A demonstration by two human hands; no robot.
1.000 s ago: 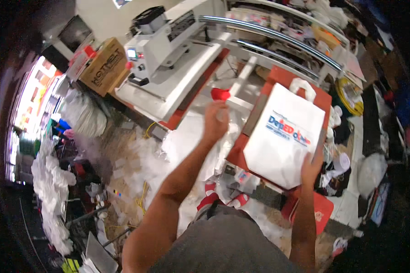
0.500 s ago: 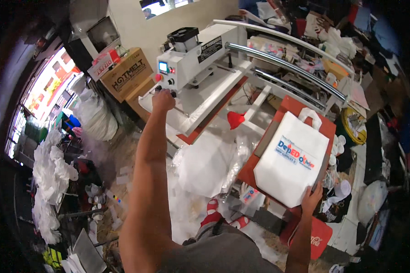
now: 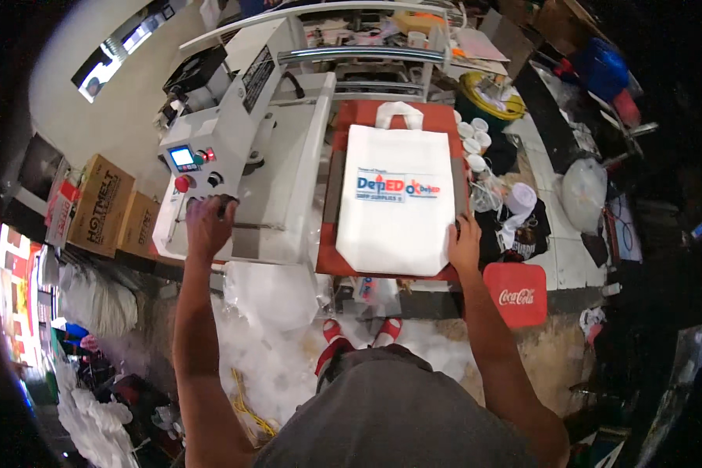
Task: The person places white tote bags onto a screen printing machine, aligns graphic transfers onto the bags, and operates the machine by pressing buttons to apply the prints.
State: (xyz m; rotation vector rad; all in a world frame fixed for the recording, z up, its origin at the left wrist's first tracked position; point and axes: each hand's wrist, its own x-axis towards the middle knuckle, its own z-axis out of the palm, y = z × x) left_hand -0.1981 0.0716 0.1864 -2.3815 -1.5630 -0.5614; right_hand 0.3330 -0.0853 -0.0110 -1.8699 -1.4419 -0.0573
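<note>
A white heat press (image 3: 242, 148) fills the left of the bench, its red platen (image 3: 343, 257) to the right carrying a white tote bag (image 3: 398, 195) that lies flat, handles away from the person and a coloured print on its face. The left hand (image 3: 207, 225) is curled around a dark handle (image 3: 225, 200) at the press's front, just below the control panel (image 3: 189, 160). The right hand (image 3: 466, 243) rests with fingers spread on the bag's near right corner, pinning it to the platen.
</note>
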